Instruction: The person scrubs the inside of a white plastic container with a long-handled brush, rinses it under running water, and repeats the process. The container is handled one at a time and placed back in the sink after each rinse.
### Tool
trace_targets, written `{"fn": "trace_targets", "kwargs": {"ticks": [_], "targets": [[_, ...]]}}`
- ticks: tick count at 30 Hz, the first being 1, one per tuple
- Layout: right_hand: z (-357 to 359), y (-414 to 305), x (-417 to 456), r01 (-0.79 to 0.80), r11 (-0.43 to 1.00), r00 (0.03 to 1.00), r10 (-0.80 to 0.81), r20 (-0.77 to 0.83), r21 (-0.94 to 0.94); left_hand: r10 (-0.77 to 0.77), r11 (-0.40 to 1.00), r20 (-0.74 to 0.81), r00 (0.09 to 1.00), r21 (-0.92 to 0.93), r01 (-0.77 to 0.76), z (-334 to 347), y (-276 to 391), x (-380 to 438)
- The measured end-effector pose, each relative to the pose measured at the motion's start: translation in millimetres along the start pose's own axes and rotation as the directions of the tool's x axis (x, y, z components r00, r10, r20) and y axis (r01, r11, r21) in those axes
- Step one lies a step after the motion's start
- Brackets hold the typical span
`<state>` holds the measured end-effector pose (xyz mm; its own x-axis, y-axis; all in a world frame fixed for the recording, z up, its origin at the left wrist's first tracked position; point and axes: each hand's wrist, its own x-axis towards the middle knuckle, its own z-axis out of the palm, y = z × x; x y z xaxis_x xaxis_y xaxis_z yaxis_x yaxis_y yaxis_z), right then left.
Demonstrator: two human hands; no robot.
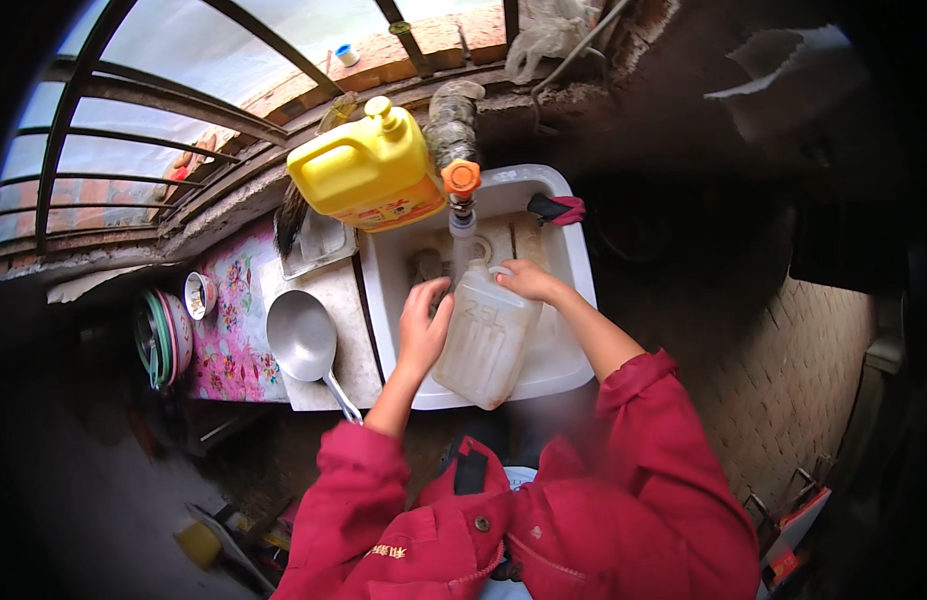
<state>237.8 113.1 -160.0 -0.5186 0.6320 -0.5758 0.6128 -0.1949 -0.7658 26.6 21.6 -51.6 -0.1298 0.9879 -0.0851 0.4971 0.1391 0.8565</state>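
A translucent white plastic jug [487, 337] leans over the white sink basin [576, 322], its mouth just below the tap. My right hand [529, 280] is closed around the jug's handle near its neck. At the jug's left side, my left hand [424, 324] has its fingers apart and curved; whether it touches the jug cannot be told. Above the jug stands the tap with an orange knob [461, 178], and a pale stream seems to fall from its spout. A black and dark-pink cloth [557, 210] hangs on the basin's right rim.
A yellow pump jug [366, 169] stands behind the sink at the left. On the left counter are a metal ladle [301, 337], a clear tray [317, 244], a small cup [200, 295] and stacked basins [163, 337]. Window bars [156, 101] rise behind.
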Motion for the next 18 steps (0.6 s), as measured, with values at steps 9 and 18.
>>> {"fn": "trace_targets", "kwargs": {"ticks": [9, 18], "targets": [[-19.5, -48.1, -3.7, 0.084, 0.931, 0.996, -0.07, 0.052, -0.356, -0.306, 0.948, 0.382, 0.872, 0.036, 0.317, 39.7, -78.3, 84.9], [-4.8, -57.5, -4.8, -0.03, 0.808, 0.99, -0.057, -0.129, -0.589, -0.262, 0.963, 0.57, 0.779, 0.209, 0.171, 45.8, -99.5, 103.9]]}}
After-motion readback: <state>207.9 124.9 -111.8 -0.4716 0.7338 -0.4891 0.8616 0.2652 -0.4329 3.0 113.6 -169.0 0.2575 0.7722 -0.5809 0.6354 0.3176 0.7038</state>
